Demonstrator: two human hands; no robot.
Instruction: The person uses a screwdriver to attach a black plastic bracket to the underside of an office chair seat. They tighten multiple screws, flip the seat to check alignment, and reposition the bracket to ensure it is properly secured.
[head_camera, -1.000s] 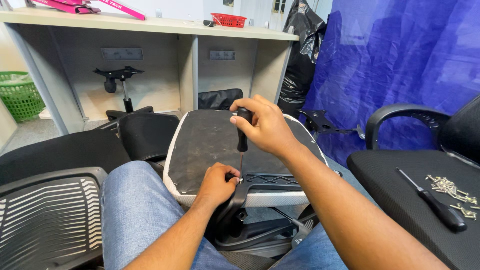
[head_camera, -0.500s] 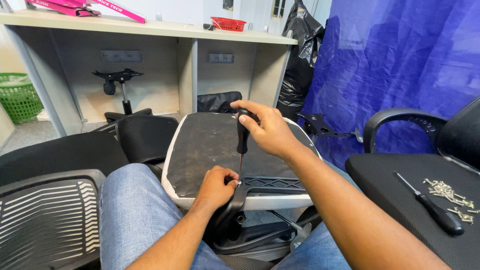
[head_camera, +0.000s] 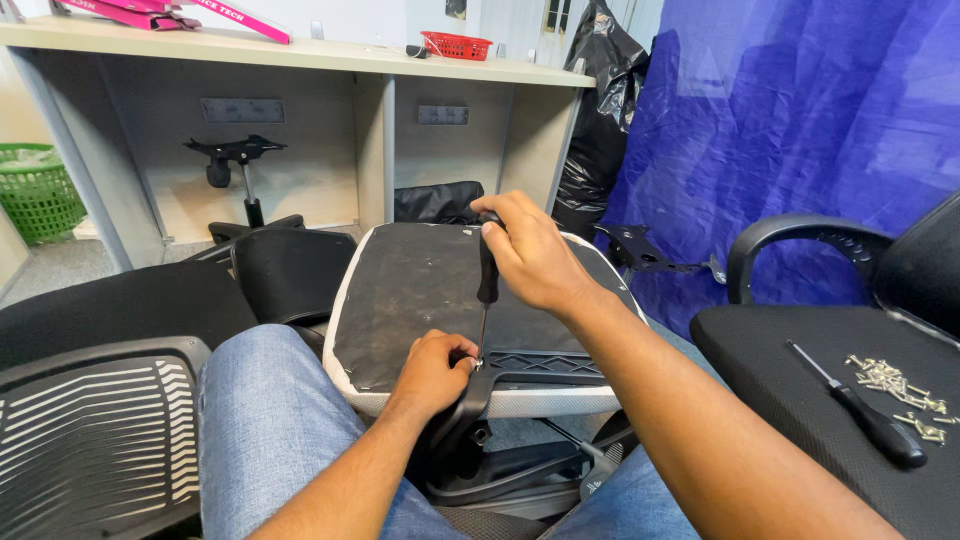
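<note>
An upturned chair seat (head_camera: 420, 290), black underneath with a white rim, rests between my knees. My right hand (head_camera: 530, 250) grips the black handle of a screwdriver (head_camera: 486, 290) held upright, its tip down at a black plastic armrest bracket (head_camera: 530, 365) on the seat's near edge. My left hand (head_camera: 435, 370) pinches around the screwdriver's tip at the bracket; whatever is between the fingers is hidden.
A second screwdriver (head_camera: 860, 410) and several loose screws (head_camera: 895, 385) lie on a black chair seat (head_camera: 800, 370) at right. A mesh chair back (head_camera: 90, 440) lies at left. A desk (head_camera: 300, 50), green basket (head_camera: 40, 190), chair base (head_camera: 235, 160) and blue tarp (head_camera: 790, 120) stand behind.
My right hand has shifted slightly on the screwdriver handle, as if turning it. My left hand stays at the tip.
</note>
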